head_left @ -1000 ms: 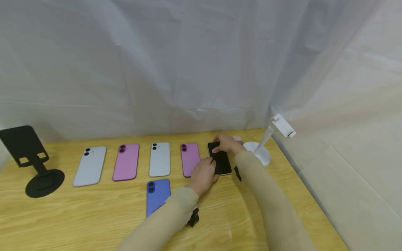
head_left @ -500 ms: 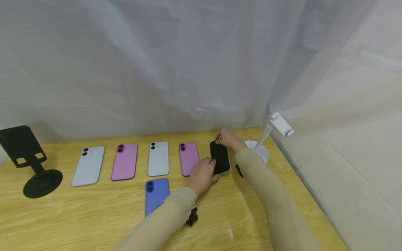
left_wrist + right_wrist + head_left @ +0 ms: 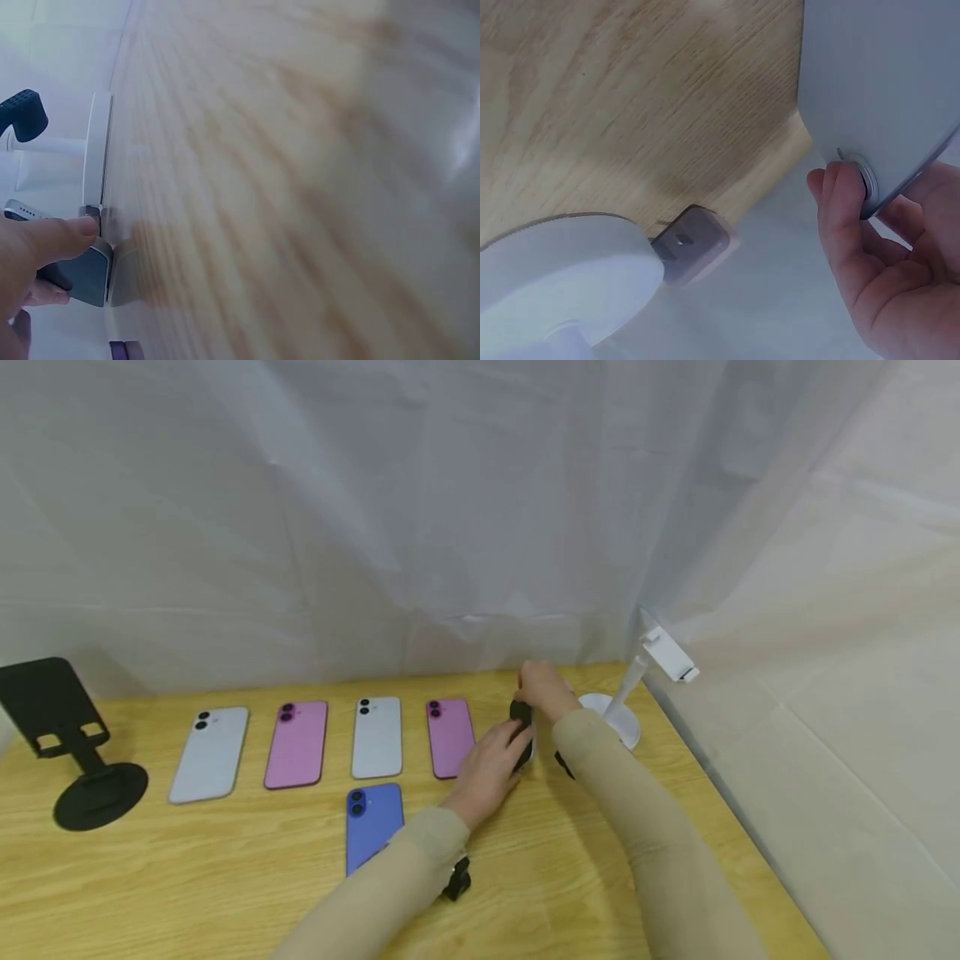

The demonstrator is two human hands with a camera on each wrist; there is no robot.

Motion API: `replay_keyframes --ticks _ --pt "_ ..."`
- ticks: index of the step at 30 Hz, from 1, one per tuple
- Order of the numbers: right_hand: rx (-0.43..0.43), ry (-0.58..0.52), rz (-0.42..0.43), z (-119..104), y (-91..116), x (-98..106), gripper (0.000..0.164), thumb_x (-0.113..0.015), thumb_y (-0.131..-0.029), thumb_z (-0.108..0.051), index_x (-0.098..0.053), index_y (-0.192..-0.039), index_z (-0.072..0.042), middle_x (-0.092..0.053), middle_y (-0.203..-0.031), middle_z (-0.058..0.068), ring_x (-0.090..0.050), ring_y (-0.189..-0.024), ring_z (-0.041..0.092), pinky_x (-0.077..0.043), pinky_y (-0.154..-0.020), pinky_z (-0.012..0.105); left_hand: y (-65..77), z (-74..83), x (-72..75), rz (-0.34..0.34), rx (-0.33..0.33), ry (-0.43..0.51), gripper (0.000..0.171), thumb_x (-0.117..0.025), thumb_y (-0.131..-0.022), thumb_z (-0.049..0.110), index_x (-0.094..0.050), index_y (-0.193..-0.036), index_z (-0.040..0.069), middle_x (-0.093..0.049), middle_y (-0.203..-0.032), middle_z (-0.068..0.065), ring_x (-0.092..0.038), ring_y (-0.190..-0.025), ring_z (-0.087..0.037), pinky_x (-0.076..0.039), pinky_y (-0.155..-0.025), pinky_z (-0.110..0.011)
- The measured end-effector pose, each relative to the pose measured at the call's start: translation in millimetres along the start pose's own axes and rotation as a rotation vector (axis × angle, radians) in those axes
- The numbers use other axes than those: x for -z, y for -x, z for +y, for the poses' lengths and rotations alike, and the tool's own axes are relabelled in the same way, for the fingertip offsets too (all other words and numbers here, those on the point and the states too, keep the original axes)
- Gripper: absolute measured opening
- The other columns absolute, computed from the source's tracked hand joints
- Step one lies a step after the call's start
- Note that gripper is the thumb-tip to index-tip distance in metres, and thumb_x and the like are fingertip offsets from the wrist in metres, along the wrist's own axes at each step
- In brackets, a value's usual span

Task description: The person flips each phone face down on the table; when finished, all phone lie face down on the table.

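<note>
A smartphone (image 3: 521, 714) stands tipped up on one long edge at the right of the wooden table, its black screen seen narrow in the head view. My left hand (image 3: 486, 772) holds its near end; the left wrist view has thumb and a finger on either side of the phone (image 3: 86, 274). At the far end my right hand (image 3: 546, 689) grips the top corner. The right wrist view shows the pale back (image 3: 885, 75), with fingers (image 3: 844, 206) curled against the camera ring.
Right of the phone stands a white phone stand (image 3: 628, 731), a small pinkish block (image 3: 697, 244) by its base. To the left lie white (image 3: 377, 739) and pink (image 3: 450, 735) phones in a row, a blue phone (image 3: 373, 827) nearer, and a black stand (image 3: 105, 797). Sheeting hangs behind.
The phone has gone from lying flat, screen up, to tipped on its edge. My right hand has shifted slightly toward the far edge; the left fingers now reach over the phone.
</note>
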State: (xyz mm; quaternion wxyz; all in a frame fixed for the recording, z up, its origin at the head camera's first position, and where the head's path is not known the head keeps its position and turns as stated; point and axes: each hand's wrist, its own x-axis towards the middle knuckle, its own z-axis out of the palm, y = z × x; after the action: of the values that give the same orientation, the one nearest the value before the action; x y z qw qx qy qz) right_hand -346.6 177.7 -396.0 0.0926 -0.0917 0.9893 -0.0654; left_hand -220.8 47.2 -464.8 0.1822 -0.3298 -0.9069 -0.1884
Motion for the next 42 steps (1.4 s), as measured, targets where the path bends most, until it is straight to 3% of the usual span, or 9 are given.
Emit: replay_keyframes --ticks 4,8,14,17,24,26,32,42 --pt "0.013 0.014 -0.006 -3 0 1 0.013 -0.065 -0.09 -0.014 -0.067 -0.095 -0.002 -0.066 -0.093 0.01 -0.062 -0.086 0.025 -0.053 -0.073 0.035 0.4 0.0 1.0 0.043 -0.059 0.021 0.059 -0.077 -0.082 0.012 -0.053 -0.135 0.007 -0.047 -0.138 -0.014 -0.045 -0.127 -0.029 -0.037 -0.107 -0.04" --pt "0.035 -0.053 -0.026 -2 0 3 0.017 -0.063 -0.091 -0.014 -0.069 -0.098 0.001 -0.067 -0.096 0.013 -0.062 -0.086 0.025 -0.054 -0.075 0.036 0.5 0.7 3.4 0.039 -0.052 0.045 0.059 -0.077 -0.081 0.01 -0.053 -0.135 0.003 -0.046 -0.141 -0.014 -0.044 -0.129 -0.029 -0.036 -0.108 -0.039" --pt "0.087 -0.352 -0.082 10 3 3 0.037 -0.057 -0.096 -0.022 -0.061 -0.119 0.007 -0.066 -0.104 0.019 -0.065 -0.086 0.027 -0.053 -0.083 0.038 4.5 -3.3 8.5 0.014 -0.026 0.042 0.066 -0.079 -0.079 0.012 -0.05 -0.137 0.001 -0.041 -0.145 -0.013 -0.04 -0.133 -0.028 -0.033 -0.11 -0.037" --pt "0.086 -0.504 -0.099 15 5 0 0.039 -0.056 -0.097 -0.026 -0.06 -0.119 0.006 -0.064 -0.106 0.019 -0.065 -0.088 0.028 -0.054 -0.083 0.04 6.8 -6.1 11.1 0.015 -0.025 0.024 0.065 -0.079 -0.08 0.013 -0.05 -0.137 0.001 -0.042 -0.145 -0.013 -0.041 -0.132 -0.028 -0.035 -0.109 -0.037" --pt "0.139 -0.703 -0.128 25 4 -11 0.043 -0.049 -0.101 -0.028 -0.056 -0.129 0.004 -0.06 -0.106 0.023 -0.056 -0.099 0.036 -0.048 -0.089 0.044 9.1 -11.9 17.5 0.037 -0.003 0.024 0.064 -0.079 -0.08 0.016 -0.051 -0.136 0.001 -0.048 -0.14 -0.014 -0.045 -0.129 -0.027 -0.036 -0.108 -0.038" --pt "0.15 -0.746 -0.138 28 4 -14 0.043 -0.049 -0.101 -0.028 -0.054 -0.132 0.002 -0.059 -0.113 0.022 -0.055 -0.104 0.035 -0.047 -0.092 0.044 9.7 -13.3 19.1 0.05 -0.001 0.04 0.064 -0.08 -0.079 0.016 -0.052 -0.134 -0.001 -0.05 -0.138 -0.015 -0.047 -0.126 -0.028 -0.037 -0.107 -0.038" --pt "0.183 -0.801 -0.146 30 2 -22 0.045 -0.054 -0.099 -0.029 -0.052 -0.136 -0.003 -0.055 -0.133 0.013 -0.053 -0.119 0.028 -0.045 -0.1 0.042 10.7 -16.3 20.1 0.075 -0.001 0.011 0.061 -0.081 -0.077 0.021 -0.056 -0.128 -0.002 -0.055 -0.131 -0.016 -0.052 -0.12 -0.029 -0.043 -0.102 -0.039" --pt "0.24 -0.685 -0.123 25 7 -21 0.047 -0.056 -0.098 -0.028 -0.05 -0.138 -0.005 -0.052 -0.137 0.011 -0.046 -0.126 0.026 -0.039 -0.105 0.04 8.9 -11.0 27.0 0.044 0.004 -0.111 0.061 -0.081 -0.076 0.032 -0.061 -0.121 -0.003 -0.059 -0.123 -0.013 -0.055 -0.114 -0.028 -0.042 -0.102 -0.037"
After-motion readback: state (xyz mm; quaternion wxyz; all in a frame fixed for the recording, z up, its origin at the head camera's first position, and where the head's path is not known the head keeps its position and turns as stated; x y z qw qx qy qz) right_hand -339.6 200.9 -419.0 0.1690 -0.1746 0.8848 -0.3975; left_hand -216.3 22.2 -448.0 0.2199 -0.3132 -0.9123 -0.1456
